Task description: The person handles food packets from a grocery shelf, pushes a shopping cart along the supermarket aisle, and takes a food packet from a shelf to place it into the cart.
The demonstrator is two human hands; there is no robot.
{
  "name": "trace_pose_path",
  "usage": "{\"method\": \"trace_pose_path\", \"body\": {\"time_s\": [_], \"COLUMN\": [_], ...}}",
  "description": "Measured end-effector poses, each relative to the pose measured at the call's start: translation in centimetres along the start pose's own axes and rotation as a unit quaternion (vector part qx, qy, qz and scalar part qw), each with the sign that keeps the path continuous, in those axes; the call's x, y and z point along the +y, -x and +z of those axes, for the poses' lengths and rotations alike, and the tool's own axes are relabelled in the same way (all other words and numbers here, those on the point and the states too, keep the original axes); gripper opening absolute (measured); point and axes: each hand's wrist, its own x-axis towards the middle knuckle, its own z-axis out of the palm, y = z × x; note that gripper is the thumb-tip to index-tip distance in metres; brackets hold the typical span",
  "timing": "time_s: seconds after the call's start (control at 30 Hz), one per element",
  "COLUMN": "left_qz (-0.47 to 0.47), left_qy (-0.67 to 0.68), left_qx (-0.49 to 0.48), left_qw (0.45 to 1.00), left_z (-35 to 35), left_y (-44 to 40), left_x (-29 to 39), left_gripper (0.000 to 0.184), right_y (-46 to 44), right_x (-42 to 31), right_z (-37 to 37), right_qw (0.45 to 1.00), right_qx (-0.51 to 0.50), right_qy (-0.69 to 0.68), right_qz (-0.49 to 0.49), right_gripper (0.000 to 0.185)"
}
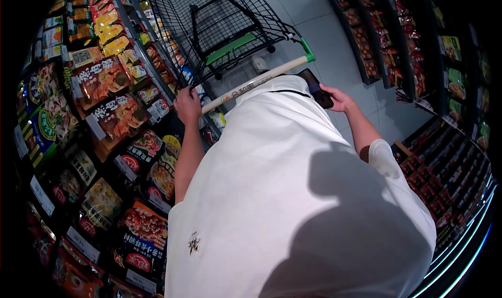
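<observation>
My left hand (187, 105) is closed at the left end of the shopping cart's handle (261, 81), covering that corner, with the fingers curled. The handle is a pale bar with printed characters and a green end piece on the right. In my right hand (340, 99) is a dark smartphone (317, 90), held by its edge beside my waist. The shopping cart (230, 23) is black wire mesh with a green panel. No goods show in its basket. My white shirt hides part of the handle.
On the left, close to my arm, a shelf holds seasoning packets (110, 120) with price tags (83, 244). Yellow and red packets (110, 31) stand farther along. Dark tiered racks of packaged food (376, 42) rise on the right. Grey floor tiles (308, 15) run between.
</observation>
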Motion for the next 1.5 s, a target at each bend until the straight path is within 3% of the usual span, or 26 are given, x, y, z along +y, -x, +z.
{"method": "trace_pose_path", "body": {"time_s": [0.1,0.6,0.77,0.87,0.97,1.07,1.13,1.23,1.33,1.37,1.47,1.5], "left_qz": [0.002,-0.007,-0.016,-0.023,-0.015,-0.005,-0.008,-0.008,0.0,0.004,0.002,0.003], "left_qy": [0.008,0.005,-0.003,0.007,0.011,0.011,0.017,0.02,0.027,0.029,0.03,0.03], "left_qx": [-0.011,-0.022,-0.029,-0.021,-0.019,-0.026,-0.007,-0.002,0.009,0.014,0.019,0.017], "left_qw": [1.0,1.0,0.999,0.999,1.0,1.0,1.0,1.0,1.0,0.999,0.999,0.999], "left_z": [-0.3,-0.6,-1.0,-1.1,-0.7,-0.8,-0.9,-0.9,-0.5,-0.3,-0.2,-0.1], "left_y": [-0.3,-0.9,-1.0,-0.9,-1.0,-1.1,-0.9,-1.0,-1.1,-1.1,-0.9,-0.9], "left_x": [0.0,-0.3,-0.2,0.0,-0.3,-0.7,-0.5,-0.6,-1.0,-1.1,-1.4,-1.4], "left_gripper": [0.03,0.03,0.03,0.029,0.03,0.032,0.032,0.031,0.03,0.03,0.03,0.03], "right_y": [0.3,-0.2,-0.8,-0.5,-1.6,-0.2,-1.9,-3.6,-2.5,-2.3,-2.2,-1.2], "right_x": [-0.1,-1.0,-0.6,-0.4,-1.9,-2.8,-2.8,-2.9,-3.4,-2.5,-1.1,-1.0], "right_z": [1.7,3.5,4.5,8.3,6.6,10.7,10.0,8.6,7.9,8.0,7.8,9.2], "right_qw": [1.0,0.996,0.972,0.932,0.866,0.739,0.721,0.751,0.826,0.843,0.85,0.884], "right_qx": [0.027,0.044,0.169,0.187,0.131,0.137,0.112,0.08,0.144,0.135,0.157,0.153], "right_qy": [0.015,0.067,0.154,0.29,0.481,0.66,0.683,0.654,0.545,0.519,0.5,0.442], "right_qz": [-0.002,-0.038,-0.057,-0.112,-0.037,0.001,-0.025,-0.049,0.016,-0.038,-0.056,-0.022], "right_gripper": [0.039,0.037,0.059,0.053,0.056,0.058,0.059,0.057,0.058,0.061,0.061,0.056]}}
